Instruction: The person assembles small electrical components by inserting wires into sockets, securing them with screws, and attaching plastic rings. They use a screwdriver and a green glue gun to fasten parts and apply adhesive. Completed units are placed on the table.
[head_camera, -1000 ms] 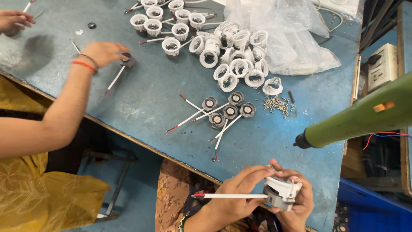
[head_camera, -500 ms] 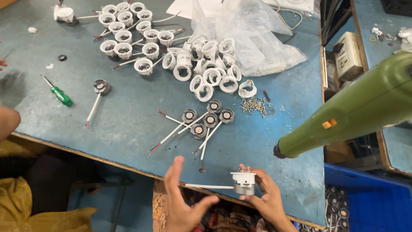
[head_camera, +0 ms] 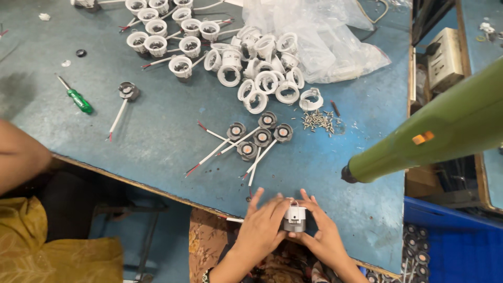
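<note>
Since half a second ago my left hand point(head_camera: 262, 230) has swung back in, so now both hands are cupped around the little white lamp housing point(head_camera: 295, 218) at the near edge of the blue counter point(head_camera: 157, 136). My right hand point(head_camera: 325, 238) grips it from the other side, fingers curled tight. Just beyond sit five round modules with wires point(head_camera: 259, 135), a pile of screws point(head_camera: 318, 121), and the green power tool point(head_camera: 435, 136) hanging right.
</note>
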